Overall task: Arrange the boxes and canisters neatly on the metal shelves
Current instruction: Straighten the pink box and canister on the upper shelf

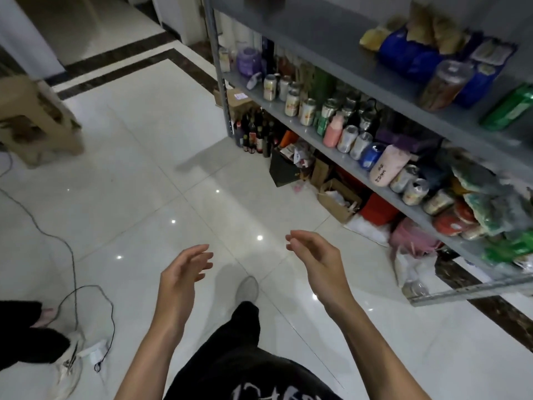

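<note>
Both hands hang empty over the tiled floor (144, 168), left hand (180, 280) and right hand (315, 262) fingers loosely spread, well apart from the metal shelves (403, 108).

- A home storage corner, it seems.
- Grey metal shelves (302, 33) up and right of the right hand (314, 261), crowded with drink cans (292, 103), jars (445, 85) and snack packets (409, 53).
- Bottles (253, 134) and cardboard boxes (337, 200) on the glossy tiled floor (144, 168) beneath.
- A plastic stool (37, 119) far beyond the left hand (178, 278).
</note>
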